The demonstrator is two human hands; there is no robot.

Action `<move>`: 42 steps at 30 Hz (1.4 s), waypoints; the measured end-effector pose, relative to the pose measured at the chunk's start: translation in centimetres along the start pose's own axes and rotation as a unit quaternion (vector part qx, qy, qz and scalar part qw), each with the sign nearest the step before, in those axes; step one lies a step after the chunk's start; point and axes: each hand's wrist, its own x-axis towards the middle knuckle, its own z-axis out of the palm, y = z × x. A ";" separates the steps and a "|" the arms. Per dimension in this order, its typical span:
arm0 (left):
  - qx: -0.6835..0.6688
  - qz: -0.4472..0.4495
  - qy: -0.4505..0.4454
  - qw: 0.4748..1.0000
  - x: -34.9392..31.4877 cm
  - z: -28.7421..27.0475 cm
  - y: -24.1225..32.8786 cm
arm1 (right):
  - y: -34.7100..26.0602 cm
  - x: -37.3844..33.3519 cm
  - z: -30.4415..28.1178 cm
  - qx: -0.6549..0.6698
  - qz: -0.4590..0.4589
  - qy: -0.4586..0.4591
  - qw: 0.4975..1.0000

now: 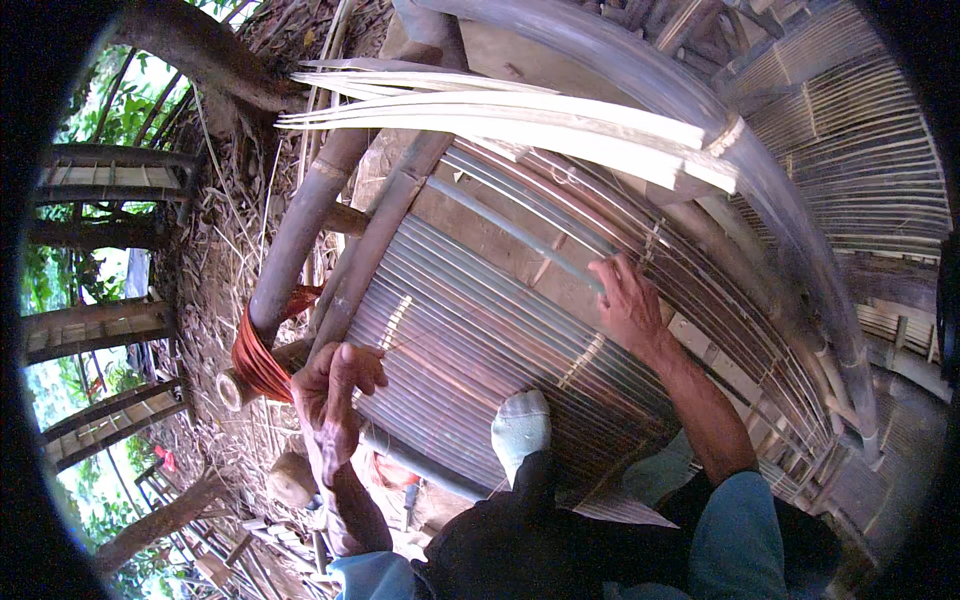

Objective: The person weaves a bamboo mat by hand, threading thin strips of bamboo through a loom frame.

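Note:
A panel of narrow bamboo slats (470, 310), bound by rows of pale lashing, lies across a bamboo frame in front of me. My right hand (630, 305) has its fingers closed at the near end of a loose grey-green bamboo slat (515, 232). That slat slants over the gap beyond the panel. At the panel's left edge, my left hand (335, 390) is raised with its fingers curled; a thin line seems to run from it over the slats, but what it grips is too fine to make out. A foot in a pale sock (521, 428) rests on the panel.
Split pale bamboo strips (520, 115) lie across the far frame. A thick bamboo pole (770, 170) curves along the right. Orange-red cord (262, 352) wraps a frame joint at left, near a dark-handled tool (410, 505). Dry leaves and debris cover the ground at left.

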 end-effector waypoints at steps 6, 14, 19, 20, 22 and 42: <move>0.029 0.064 0.080 0.994 0.6 -1.4 -1.0 | -0.4 -2.0 -1.2 0.008 0.030 -0.006 1.000; 0.288 0.233 0.173 0.912 4.2 3.9 -3.3 | 0.1 -3.2 -0.8 0.156 0.194 -0.065 0.966; 0.208 0.101 -0.072 0.970 6.8 14.2 -9.0 | 1.5 -2.9 -1.7 0.180 0.224 -0.120 0.950; 0.245 0.118 -0.081 0.959 7.2 15.6 -10.6 | 1.0 -2.5 -1.7 0.183 0.218 -0.121 0.951; 0.304 0.097 -0.075 0.945 7.8 18.3 -12.7 | 0.3 -2.0 -2.2 0.195 0.213 -0.133 0.948; 0.169 0.022 -0.312 0.935 -0.3 10.0 -7.8 | -1.3 -4.8 -0.3 0.278 0.193 -0.104 0.935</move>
